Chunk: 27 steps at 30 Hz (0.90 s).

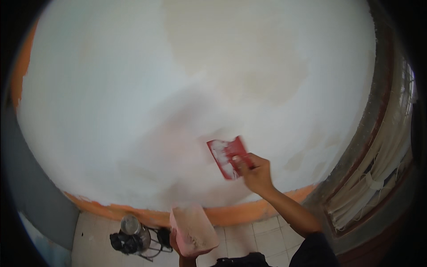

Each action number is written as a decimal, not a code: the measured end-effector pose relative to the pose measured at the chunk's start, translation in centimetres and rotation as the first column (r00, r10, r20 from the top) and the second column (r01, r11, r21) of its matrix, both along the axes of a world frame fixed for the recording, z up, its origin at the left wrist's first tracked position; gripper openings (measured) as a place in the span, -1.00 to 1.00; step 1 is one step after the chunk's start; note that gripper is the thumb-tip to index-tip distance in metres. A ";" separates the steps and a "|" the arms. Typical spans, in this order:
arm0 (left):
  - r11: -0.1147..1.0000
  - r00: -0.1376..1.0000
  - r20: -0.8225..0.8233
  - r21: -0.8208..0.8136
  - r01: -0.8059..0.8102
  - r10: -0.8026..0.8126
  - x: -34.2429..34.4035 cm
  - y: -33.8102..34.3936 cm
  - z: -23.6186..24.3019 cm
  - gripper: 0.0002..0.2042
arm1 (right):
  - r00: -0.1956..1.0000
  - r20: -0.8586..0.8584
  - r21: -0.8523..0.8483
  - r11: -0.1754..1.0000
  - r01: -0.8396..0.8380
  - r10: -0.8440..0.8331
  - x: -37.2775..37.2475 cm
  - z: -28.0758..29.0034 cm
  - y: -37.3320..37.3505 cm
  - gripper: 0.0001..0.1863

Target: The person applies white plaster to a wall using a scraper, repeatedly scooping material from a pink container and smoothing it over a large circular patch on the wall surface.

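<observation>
My right hand [257, 172] grips a red putty spreader [227, 155] by its handle side. White paste is smeared over the spreader's face, and its blade edge points left, close to the wall; whether it touches I cannot tell. Low in front of me, my left hand [177, 244] holds a pink rectangular tub [200, 229] from its left side, the fingers partly hidden by it. Some pale paste lies inside the tub. The wall [111, 111] is coated white, with a larger beige patch [240, 49] high up and fainter patches lower right.
An orange band [231, 216] runs along the wall's foot. On the tiled floor [93, 231] at lower left stands a dark metal frame [153, 249] with a metal container [130, 225] and a black bundle [126, 242]. A window with a tied curtain [376, 180] is at the right.
</observation>
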<state>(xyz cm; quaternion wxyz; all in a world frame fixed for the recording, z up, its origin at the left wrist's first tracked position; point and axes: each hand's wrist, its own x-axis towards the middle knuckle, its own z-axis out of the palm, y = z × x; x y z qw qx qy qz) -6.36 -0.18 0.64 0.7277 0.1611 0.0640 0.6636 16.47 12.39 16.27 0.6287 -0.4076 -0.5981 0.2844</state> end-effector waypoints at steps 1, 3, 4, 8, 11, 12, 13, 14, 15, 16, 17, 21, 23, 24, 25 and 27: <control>1.000 1.000 0.027 -0.030 0.001 0.000 -0.3 0.0 0.0 -0.25 | 0.993 -0.051 -0.140 0.984 -0.110 0.104 0.3 0.3 -1.2 -0.80; 0.994 0.998 0.070 -0.113 0.013 -0.005 -0.7 1.2 -0.3 -0.27 | 0.943 -0.213 -0.409 0.854 -0.323 0.254 1.8 0.9 -2.6 -0.77; 0.988 0.995 0.101 -0.151 0.042 -0.027 -0.4 1.7 -0.7 -0.28 | 0.957 -0.131 -0.398 0.871 -0.289 0.257 2.7 1.2 -3.3 -0.78; 0.989 0.986 0.080 -0.019 0.148 -0.146 -2.1 4.6 1.0 -0.27 | 0.967 0.113 -0.375 0.911 -0.171 0.228 2.1 4.0 -2.3 -0.80; 0.986 0.989 0.123 -0.128 0.103 -0.087 -1.4 3.6 1.6 -0.39 | 0.970 0.107 -0.489 0.861 -0.140 0.218 1.9 4.2 -2.6 -0.81; 0.988 0.985 0.148 -0.110 0.107 -0.090 -1.0 3.1 0.9 -0.39 | 0.974 0.057 -0.507 0.847 -0.161 0.219 1.7 4.0 -3.1 -0.82; 0.990 0.980 0.174 -0.093 0.110 -0.093 -0.5 2.8 -0.2 -0.40 | 0.976 0.008 -0.523 0.833 -0.181 0.217 1.6 3.9 -3.7 -0.83; 0.991 0.975 0.199 -0.074 0.112 -0.095 0.0 2.2 -0.8 -0.40 | 0.972 0.031 -0.526 0.831 -0.181 0.232 1.6 3.7 -4.5 -0.84; 0.991 0.969 0.223 -0.051 0.125 -0.111 0.1 2.3 -0.6 -0.40 | 0.968 0.053 -0.510 0.841 -0.184 0.243 1.0 3.3 -5.1 -0.85; 0.990 0.961 0.246 -0.026 0.137 -0.126 0.5 2.5 -0.3 -0.40 | 0.964 0.074 -0.493 0.850 -0.187 0.255 0.4 2.9 -5.7 -0.87; 0.989 0.953 0.269 -0.001 0.147 -0.142 0.8 2.5 -0.2 -0.40 | 0.968 0.088 -0.487 0.858 -0.164 0.235 -0.2 2.6 -6.3 -0.86; 0.981 0.946 0.286 -0.067 0.181 -0.155 1.7 1.3 -1.5 -0.43 | 0.978 0.124 -0.462 0.882 -0.092 0.167 -1.2 0.6 -8.2 -0.83; 0.972 0.943 0.291 -0.116 0.202 -0.161 2.1 0.8 -1.8 -0.44 | 0.966 0.220 -0.431 0.902 -0.030 0.138 -1.7 -0.1 -9.3 -0.81; 0.971 0.946 0.278 -0.125 0.205 -0.164 2.2 0.6 -2.2 -0.44 | 0.948 0.296 -0.405 0.914 0.010 0.121 -1.7 -0.7 -9.7 -0.80; 0.969 0.949 0.266 -0.134 0.209 -0.168 2.4 0.5 -2.8 -0.43 | 0.923 0.370 -0.375 0.926 0.049 0.101 -1.7 -1.1 -10.0 -0.80; 0.963 0.951 0.246 -0.143 0.226 -0.187 2.5 0.7 -3.9 -0.42 | 0.946 0.319 -0.335 0.940 0.061 0.052 -2.1 -1.5 -10.3 -0.78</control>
